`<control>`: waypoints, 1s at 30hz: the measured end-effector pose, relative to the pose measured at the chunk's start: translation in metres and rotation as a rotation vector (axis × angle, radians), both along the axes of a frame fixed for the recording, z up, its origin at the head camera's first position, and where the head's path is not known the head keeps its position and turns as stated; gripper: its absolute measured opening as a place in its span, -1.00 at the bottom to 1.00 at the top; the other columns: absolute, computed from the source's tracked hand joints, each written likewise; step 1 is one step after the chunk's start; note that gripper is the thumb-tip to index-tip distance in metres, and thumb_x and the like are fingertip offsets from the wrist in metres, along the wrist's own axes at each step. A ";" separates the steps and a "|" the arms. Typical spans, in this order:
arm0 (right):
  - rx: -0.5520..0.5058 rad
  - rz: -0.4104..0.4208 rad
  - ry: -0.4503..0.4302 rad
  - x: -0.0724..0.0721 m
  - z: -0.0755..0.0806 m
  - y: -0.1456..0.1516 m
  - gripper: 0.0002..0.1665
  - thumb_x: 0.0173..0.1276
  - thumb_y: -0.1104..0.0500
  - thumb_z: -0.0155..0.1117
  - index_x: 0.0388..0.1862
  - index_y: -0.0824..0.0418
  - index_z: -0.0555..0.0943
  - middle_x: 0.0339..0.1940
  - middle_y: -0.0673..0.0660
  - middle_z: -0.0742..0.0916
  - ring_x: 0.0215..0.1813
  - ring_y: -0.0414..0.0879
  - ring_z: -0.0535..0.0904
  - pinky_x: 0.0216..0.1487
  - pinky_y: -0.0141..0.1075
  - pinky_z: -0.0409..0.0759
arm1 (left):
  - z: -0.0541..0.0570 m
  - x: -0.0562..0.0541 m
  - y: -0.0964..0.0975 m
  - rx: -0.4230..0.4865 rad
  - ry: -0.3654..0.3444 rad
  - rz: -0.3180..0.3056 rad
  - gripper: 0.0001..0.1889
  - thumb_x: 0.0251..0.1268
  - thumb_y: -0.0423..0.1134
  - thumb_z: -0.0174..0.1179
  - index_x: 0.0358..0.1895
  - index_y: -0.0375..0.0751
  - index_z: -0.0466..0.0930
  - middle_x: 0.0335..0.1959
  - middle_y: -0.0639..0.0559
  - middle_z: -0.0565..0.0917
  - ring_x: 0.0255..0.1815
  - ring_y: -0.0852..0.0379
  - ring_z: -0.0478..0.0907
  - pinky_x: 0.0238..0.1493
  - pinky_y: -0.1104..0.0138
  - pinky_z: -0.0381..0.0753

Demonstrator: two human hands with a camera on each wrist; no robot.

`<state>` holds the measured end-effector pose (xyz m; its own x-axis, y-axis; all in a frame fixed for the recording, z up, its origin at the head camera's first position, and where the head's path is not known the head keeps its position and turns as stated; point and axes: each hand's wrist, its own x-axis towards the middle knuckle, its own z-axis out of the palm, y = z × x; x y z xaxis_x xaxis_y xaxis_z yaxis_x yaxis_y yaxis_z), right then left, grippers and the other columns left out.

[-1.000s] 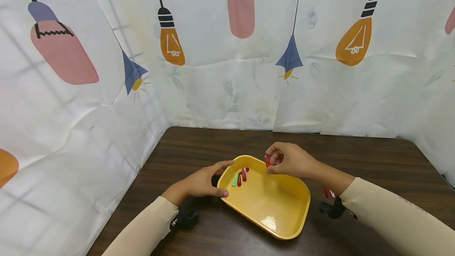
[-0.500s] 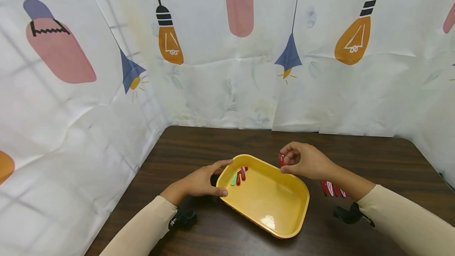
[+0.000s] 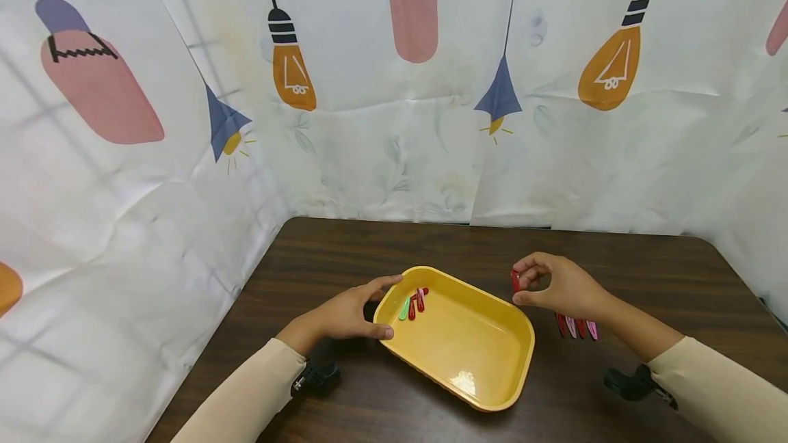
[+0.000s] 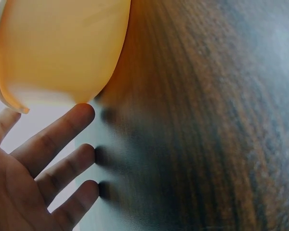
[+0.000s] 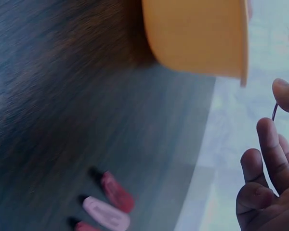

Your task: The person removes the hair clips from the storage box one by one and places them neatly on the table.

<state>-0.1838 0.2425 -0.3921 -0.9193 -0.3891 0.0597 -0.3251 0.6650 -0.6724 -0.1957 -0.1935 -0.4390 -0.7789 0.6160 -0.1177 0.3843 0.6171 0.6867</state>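
My right hand pinches a red snap hair clip upright between thumb and fingertips, just beyond the yellow tray's right end. In the right wrist view only the clip's thin edge shows. My left hand is spread around the tray's far-left corner, thumb over the near rim, index finger along the far one. The left wrist view shows its fingers fairly straight, tips at the tray's outer wall and the table. Inside the yellow tray lie a green hair clip and several red and pink ones.
Several red and pink hair clips lie in a row on the dark wooden table, right of the tray and partly behind my right forearm. A white sheet printed with lamps hangs behind the table and along its left side.
My right hand has moved right with the red clip, from over the tray's far rim to beyond its right end. The row of clips on the table shows more. My left hand stays put.
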 end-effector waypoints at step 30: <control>0.092 -0.026 -0.025 0.013 -0.046 0.051 -0.37 0.14 -0.14 0.63 0.07 0.13 0.63 0.05 0.16 0.65 -0.24 0.02 0.62 -0.18 -0.08 0.64 | 0.000 0.000 0.000 0.013 -0.009 -0.011 -0.01 0.16 0.18 0.47 0.59 0.53 0.03 0.15 0.29 0.63 0.22 0.12 0.53 0.31 -0.17 0.37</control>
<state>-0.1706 0.2935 -0.4379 -0.9297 -0.3683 0.0016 -0.2910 0.7319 -0.6162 -0.1957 -0.1940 -0.4386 -0.7712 0.6259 -0.1162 0.3848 0.6037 0.6982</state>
